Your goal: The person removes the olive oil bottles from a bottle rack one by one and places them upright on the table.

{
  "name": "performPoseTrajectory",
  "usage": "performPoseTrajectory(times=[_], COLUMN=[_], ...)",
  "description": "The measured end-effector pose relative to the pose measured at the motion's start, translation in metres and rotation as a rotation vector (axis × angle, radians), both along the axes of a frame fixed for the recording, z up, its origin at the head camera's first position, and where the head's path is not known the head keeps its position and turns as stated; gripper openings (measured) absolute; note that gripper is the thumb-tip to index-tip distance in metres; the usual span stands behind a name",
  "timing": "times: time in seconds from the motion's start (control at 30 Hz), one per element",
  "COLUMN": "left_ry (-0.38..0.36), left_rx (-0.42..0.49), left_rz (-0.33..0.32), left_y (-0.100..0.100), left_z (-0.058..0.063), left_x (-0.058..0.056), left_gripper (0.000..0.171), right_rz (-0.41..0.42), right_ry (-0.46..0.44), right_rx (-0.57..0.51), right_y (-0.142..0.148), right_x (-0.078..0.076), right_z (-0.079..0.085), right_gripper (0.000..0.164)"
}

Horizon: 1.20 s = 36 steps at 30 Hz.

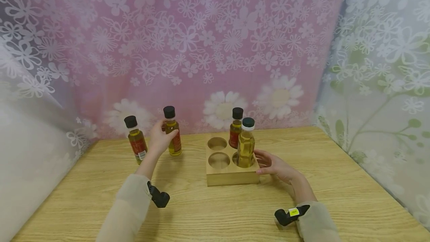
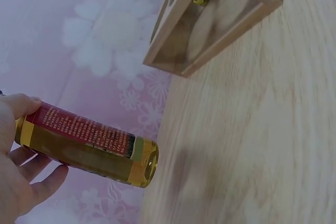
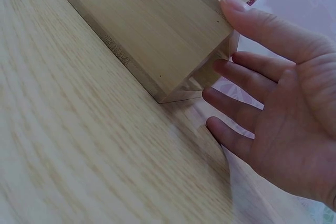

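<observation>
My left hand (image 1: 160,138) grips an oil bottle (image 1: 174,143) with a black cap and red label, thumb on one side and fingers round the other. In the left wrist view its base hangs slightly above the tabletop. My right hand (image 1: 277,167) is at the right end of a wooden bottle holder (image 1: 231,178); the thumb touches the front corner and the relaxed fingers lie beside the open end. In the holder's right-hand holes stand a clear oil bottle (image 1: 246,146) with a dark green cap, in front, and a red-labelled bottle (image 1: 235,132) behind it.
Another red-labelled oil bottle (image 1: 137,143) stands to the left of my left hand, partly behind the wrist. Two round holes show on the holder's left side. A flowered curtain (image 1: 215,47) rises behind the wooden table (image 1: 208,212), with further curtains on both sides.
</observation>
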<state>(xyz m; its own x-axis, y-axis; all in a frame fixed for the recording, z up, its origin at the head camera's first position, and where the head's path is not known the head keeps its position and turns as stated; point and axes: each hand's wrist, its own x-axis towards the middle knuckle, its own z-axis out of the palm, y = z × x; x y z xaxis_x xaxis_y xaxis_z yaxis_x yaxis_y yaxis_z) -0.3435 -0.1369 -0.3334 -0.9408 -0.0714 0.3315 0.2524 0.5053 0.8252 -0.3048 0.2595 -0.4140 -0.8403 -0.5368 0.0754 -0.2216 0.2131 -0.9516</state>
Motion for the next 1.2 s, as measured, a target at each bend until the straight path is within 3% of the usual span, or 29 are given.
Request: performPoseTrajectory(times=[0.17, 0.37, 0.6, 1.2], left_ry=[-0.006, -0.041, -0.084, -0.085], left_rx=[-0.07, -0.096, -0.079, -0.113], left_rz=[0.073, 0.115, 0.129, 0.154], left_y=[-0.009, -0.016, -0.023, -0.03], left_z=[-0.007, -0.012, -0.016, -0.021], left_x=[0.001, 0.003, 0.005, 0.006], left_gripper=[0.046, 0.049, 0.054, 0.053], right_rz=[-0.005, -0.01, -0.023, -0.016], right_ry=[0.001, -0.018, -0.037, -0.033], right_rx=[0.007, 0.007, 0.002, -0.006], right_y=[0.0, 0.0, 0.0, -0.001], right_x=[0.0, -0.001, -0.001, -0.001], right_z=[0.0, -0.001, -0.002, -0.002], right_gripper=[0.08, 0.081, 0.082, 0.082])
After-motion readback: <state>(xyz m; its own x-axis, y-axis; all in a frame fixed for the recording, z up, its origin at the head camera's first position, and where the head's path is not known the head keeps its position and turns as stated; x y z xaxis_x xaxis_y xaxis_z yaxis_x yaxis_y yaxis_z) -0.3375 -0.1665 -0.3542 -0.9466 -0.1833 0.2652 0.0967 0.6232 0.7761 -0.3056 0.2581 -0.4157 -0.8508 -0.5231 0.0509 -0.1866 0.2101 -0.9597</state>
